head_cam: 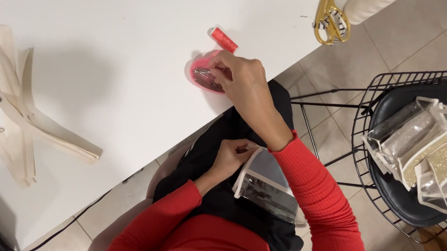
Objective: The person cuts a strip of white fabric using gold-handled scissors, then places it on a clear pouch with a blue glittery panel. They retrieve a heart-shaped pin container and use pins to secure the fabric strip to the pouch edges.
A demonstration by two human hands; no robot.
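My right hand [245, 81] is out on the white table [100, 34], fingertips pinched down into the small round pink pin dish [205, 73] at the table's near edge, just below the red thread spool [224, 39]. Off the table's edge, in my lap, my left hand [229, 155] grips the white-bound corner of the clear plastic pouch [268, 185], thumb and fingers closed on the trim. Cream zipper strips [11, 104] lie at the table's left end, gold-handled scissors [329, 14] at its far edge.
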